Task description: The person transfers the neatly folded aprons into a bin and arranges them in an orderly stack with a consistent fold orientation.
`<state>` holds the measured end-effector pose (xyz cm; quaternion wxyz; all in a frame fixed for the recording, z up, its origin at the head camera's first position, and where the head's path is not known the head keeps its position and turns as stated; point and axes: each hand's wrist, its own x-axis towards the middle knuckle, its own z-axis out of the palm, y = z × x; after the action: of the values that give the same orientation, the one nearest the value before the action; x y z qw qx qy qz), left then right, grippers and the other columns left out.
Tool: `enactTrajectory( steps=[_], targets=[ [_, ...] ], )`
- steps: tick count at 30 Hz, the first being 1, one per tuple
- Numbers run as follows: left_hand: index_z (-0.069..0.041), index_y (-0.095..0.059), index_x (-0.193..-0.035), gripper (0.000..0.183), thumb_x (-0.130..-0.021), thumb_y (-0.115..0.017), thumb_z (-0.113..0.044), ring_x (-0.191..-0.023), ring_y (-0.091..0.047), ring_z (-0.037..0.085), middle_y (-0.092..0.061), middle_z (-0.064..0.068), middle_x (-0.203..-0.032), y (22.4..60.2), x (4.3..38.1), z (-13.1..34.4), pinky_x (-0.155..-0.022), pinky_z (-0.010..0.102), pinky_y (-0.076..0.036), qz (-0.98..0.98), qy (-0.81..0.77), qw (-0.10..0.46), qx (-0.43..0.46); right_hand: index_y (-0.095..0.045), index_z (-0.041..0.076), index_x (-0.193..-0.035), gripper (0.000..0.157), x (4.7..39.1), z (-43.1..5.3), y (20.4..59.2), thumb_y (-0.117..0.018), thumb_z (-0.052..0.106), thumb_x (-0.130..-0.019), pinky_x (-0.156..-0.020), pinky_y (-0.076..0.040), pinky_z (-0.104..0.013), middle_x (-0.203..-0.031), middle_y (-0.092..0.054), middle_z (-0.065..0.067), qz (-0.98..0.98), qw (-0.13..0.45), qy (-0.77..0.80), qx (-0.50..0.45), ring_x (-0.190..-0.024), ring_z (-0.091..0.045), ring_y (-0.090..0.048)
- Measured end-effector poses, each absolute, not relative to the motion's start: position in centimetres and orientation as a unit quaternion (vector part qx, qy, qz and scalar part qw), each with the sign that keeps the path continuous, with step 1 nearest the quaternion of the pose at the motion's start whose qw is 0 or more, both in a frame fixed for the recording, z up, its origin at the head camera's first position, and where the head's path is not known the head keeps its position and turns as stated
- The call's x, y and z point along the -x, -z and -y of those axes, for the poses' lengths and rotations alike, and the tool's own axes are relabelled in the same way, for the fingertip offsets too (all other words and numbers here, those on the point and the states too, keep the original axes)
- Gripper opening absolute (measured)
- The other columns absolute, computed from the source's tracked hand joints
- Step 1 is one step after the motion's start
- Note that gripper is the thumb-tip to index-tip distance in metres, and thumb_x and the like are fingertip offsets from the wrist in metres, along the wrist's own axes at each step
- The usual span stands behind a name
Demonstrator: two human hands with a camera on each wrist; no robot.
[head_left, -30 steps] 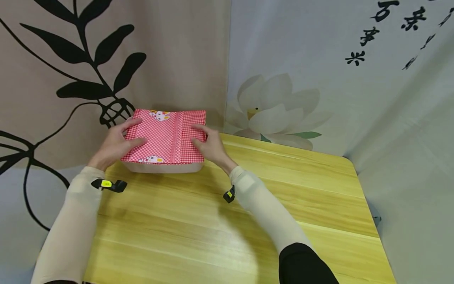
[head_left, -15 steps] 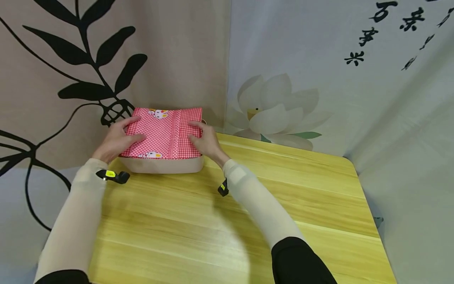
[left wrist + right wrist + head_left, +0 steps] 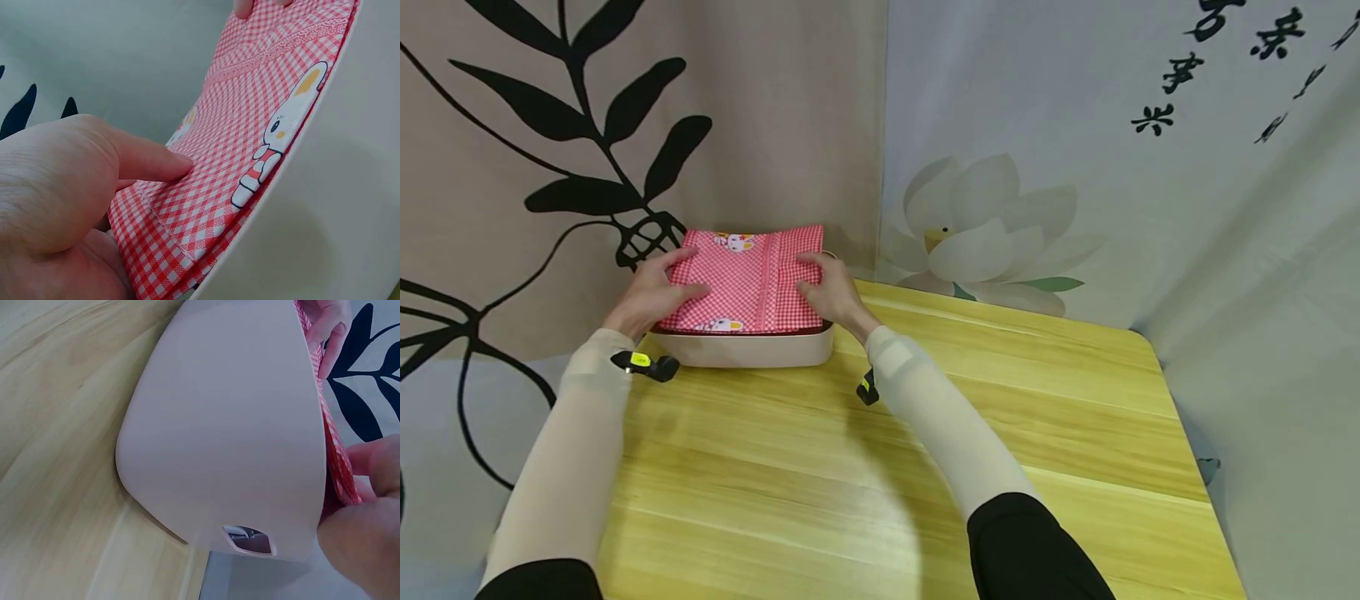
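Observation:
A folded red-and-white checked cloth (image 3: pixel 737 283) with printed white rabbits lies flat at the top of a pale plastic storage box (image 3: pixel 745 350). At its left edge my left hand (image 3: pixel 653 292) grips it, thumb on top and the other fingers mostly hidden underneath. My right hand (image 3: pixel 835 292) pinches the opposite edge. In the left wrist view the cloth's front fold (image 3: pixel 250 206) runs right along the box rim. Seen from the right wrist, the box wall (image 3: pixel 225 425) has a small handle opening (image 3: pixel 250 540), and the cloth's edge (image 3: pixel 340 469) sits at the rim between thumb and fingers.
The box stands at the back left of a yellow wood-grain table (image 3: pixel 760 467), close to a curtain (image 3: pixel 790 108) printed with dark leaves. Another curtain (image 3: pixel 1037 92) with a lotus and characters hangs behind the right side. The table's right edge (image 3: pixel 1195 467) slopes away.
Both hands have shifted the cloth slightly backward, its right side also leftward. More of the box's front wall and a strip of its front rim now show. Both hands keep their hold.

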<state>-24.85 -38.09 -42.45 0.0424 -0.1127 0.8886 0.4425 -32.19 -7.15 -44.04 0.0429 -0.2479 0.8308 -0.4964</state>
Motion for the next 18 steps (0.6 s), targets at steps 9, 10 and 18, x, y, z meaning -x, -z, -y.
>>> enactTrajectory(
  steps=[9, 10, 18],
  targets=[
    [-0.020, -0.010, -0.184, 0.093, -0.113, -0.070, -0.024, -0.174, -0.016, 0.056, -0.003, 0.024, -0.190, 42.08, 24.84, 38.64, -0.139, 0.076, -0.018, -0.889, -0.438, 0.081, 0.107, -0.062, 0.011, -0.161, 0.053, 32.33, 7.75, 43.96, -0.072, 0.009, -0.110, -0.130, -0.050, -0.045, -0.166, -0.060, -0.013, -0.845, 0.087, 0.473, 0.236, -0.152, -0.028, -0.059],
    [-0.020, -0.010, -0.184, 0.093, -0.113, -0.069, -0.024, -0.174, -0.015, 0.056, -0.001, 0.023, -0.191, 42.03, 24.84, 38.71, -0.139, 0.076, -0.017, -0.887, -0.439, 0.086, 0.109, -0.062, 0.012, -0.162, 0.053, 32.33, 7.80, 43.95, -0.072, 0.009, -0.110, -0.128, -0.051, -0.045, -0.167, -0.060, -0.013, -0.847, 0.091, 0.469, 0.235, -0.150, -0.028, -0.060],
    [-0.018, -0.010, -0.183, 0.093, -0.113, -0.069, -0.023, -0.174, -0.011, 0.057, 0.011, 0.018, -0.191, 41.89, 24.85, 39.13, -0.139, 0.077, -0.016, -0.884, -0.436, 0.118, 0.118, -0.061, 0.008, -0.162, 0.055, 32.46, 7.88, 43.71, -0.073, 0.009, -0.109, -0.132, -0.048, -0.046, -0.167, -0.061, -0.013, -0.854, 0.116, 0.443, 0.246, -0.153, -0.028, -0.060]
  ],
)
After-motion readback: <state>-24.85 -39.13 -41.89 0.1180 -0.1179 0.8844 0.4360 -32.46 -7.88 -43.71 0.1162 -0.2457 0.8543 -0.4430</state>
